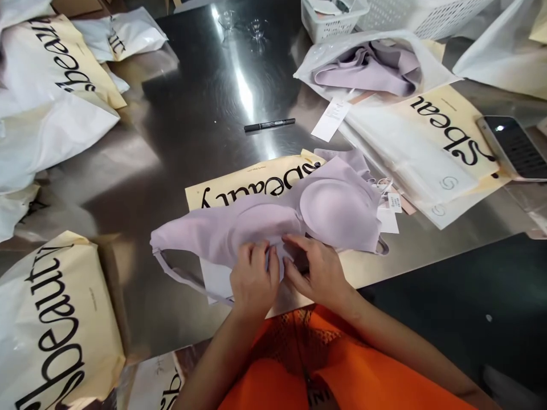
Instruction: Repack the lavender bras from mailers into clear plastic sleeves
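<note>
A lilac bra (342, 208) lies spread across the table in front of me, its strap hanging down at the left. Beneath it is a cream and white packing bag (252, 181) with black lettering. My left hand (256, 276) has its fingers curled onto the lower edge of the near cup. Beside it, my right hand (318, 265) pinches the same edge between thumb and fingers. White paper tags (388, 219) hang at the bra's right end. The fabric between my fingertips is partly hidden.
A black marker pen (269, 125) lies beyond the bra on the metal table (188, 108). An open bag (427, 51) with lilac underwear sits at back right, near a phone (515, 147) and a white basket (335, 24). Filled bags (72, 324) crowd the left.
</note>
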{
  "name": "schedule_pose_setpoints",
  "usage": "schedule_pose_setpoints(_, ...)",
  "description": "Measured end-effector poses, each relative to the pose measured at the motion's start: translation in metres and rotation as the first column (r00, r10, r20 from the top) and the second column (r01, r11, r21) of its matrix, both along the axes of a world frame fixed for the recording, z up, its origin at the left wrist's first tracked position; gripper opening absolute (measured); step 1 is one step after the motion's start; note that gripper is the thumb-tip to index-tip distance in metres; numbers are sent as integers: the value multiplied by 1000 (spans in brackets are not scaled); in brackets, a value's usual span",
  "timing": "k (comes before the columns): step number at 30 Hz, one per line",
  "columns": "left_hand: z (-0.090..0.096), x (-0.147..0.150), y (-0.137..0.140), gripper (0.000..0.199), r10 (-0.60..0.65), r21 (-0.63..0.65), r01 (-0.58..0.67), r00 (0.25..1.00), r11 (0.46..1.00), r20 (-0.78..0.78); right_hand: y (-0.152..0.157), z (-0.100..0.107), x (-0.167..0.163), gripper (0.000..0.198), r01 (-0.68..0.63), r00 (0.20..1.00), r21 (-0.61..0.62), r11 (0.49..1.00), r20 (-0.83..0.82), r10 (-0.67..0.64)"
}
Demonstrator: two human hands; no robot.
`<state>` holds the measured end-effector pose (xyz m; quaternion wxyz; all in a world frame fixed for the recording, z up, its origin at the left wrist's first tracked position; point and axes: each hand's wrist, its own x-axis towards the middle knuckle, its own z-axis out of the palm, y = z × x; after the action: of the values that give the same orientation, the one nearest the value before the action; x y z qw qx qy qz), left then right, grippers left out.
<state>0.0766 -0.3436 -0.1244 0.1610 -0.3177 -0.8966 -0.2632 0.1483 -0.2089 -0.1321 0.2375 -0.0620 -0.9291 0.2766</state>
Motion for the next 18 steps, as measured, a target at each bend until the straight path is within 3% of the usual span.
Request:
schedule_pose_setpoints(4,-1,-3,2,27,31,-28,-31,999,999,-24,0,2,-1,32,-11,1000,16,1000,-3,11)
schedule_pose_setpoints(10,-4,-15,2,26,17,-24,-17,1000,1000,-10,-2,4,-3,30,-95,995,66,993,-22,97)
schedule_pose_setpoints(18,3,-16,15,20,120,-204,-111,992,973,33,-3,-1,0,23,-123,989,82,989,-67,129)
